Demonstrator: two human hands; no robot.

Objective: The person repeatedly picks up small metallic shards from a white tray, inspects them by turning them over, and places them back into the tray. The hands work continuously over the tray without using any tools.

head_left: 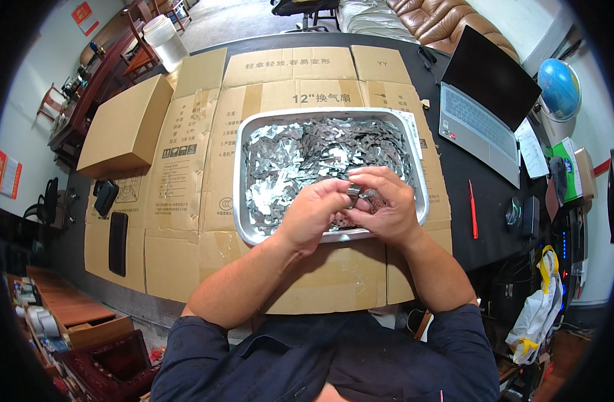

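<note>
A small grey metal piece (353,193) sits pinched upright between the fingertips of both hands, held just above the near rim of a silver tray (239,194) heaped with shiny metal pieces (300,154).

Bright, even room light here, and the middle of the view is crisp. Glare flashes off the heap of metal pieces (320,151) in the steel tray (238,175), white sparkles all across it, strongest toward nine o'clock. Soft, short shadows sit under the left hand (312,213) and right hand (382,206), falling toward six o'clock on the cardboard (186,174). The dark surface (464,201) swallows detail at three o'clock. Heavy fisheye bending now: straight edges curve outward, and a black ring closes every corner. Rim areas at eight and four o'clock go dim and slightly smeared.
</note>
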